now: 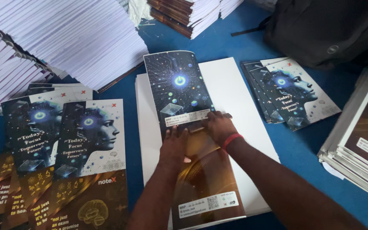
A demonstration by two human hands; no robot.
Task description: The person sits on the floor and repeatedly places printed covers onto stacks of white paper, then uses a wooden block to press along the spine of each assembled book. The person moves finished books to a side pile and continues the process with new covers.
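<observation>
Both hands flat on a long glossy printed cover sheet [184,127], dark blue above, amber below.
Left hand [173,147] and right hand [219,126] press open-palmed, gripping nothing; the sheet lies on a white paper stack [239,93]; even pressure keeps edges aligned.

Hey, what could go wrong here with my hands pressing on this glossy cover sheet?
The left hand and right hand press flat on the long printed cover sheet lying on the white paper stack. Uneven pressure might crease it crooked or slide it askew. Its far end lifts slightly, so it may spring back. The loose covers nearby could get knocked by an arm.
</observation>
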